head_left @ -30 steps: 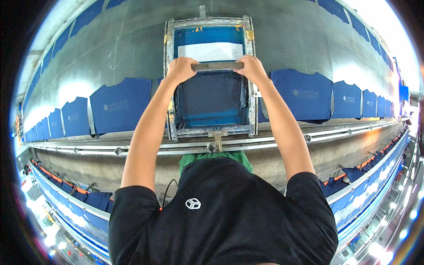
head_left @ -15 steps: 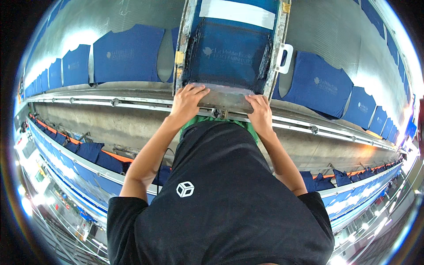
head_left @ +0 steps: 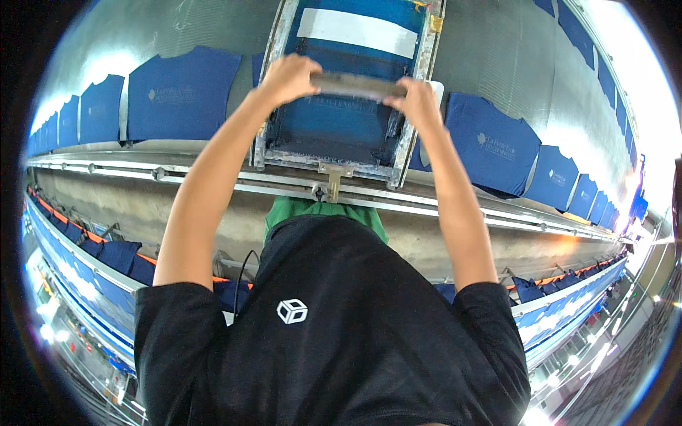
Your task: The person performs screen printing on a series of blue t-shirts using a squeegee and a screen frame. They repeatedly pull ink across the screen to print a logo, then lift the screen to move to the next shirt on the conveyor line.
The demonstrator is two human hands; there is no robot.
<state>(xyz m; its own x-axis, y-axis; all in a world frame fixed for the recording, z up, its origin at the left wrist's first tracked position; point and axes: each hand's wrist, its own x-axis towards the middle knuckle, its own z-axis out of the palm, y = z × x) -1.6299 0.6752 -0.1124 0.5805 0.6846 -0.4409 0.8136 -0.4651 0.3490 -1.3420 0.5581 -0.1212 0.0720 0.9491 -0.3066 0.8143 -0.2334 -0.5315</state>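
Note:
Both of my hands grip a long squeegee (head_left: 359, 85) held across a screen printing frame (head_left: 432, 42) in front of me. My left hand (head_left: 290, 77) is closed on its left end, and my right hand (head_left: 415, 101) on its right end, slightly lower and blurred. The frame holds blue mesh with a white strip (head_left: 355, 32) across its upper part and dark ink smears below. Faint lettering shows in the mesh under the squeegee. A metal bracket (head_left: 335, 172) sits at the frame's near edge.
Navy garment pieces (head_left: 177, 92) with pale prints lie in a row on the long grey table (head_left: 497, 50), both sides of the frame. A metal rail (head_left: 398, 204) runs along the table's near edge. Dark garments (head_left: 121, 255) line another table behind me, beyond the concrete floor (head_left: 135, 199).
Half a second ago the squeegee was down at the frame's near edge under my fingertips; it is now higher on the screen, gripped in both hands. The whole view has also shifted.

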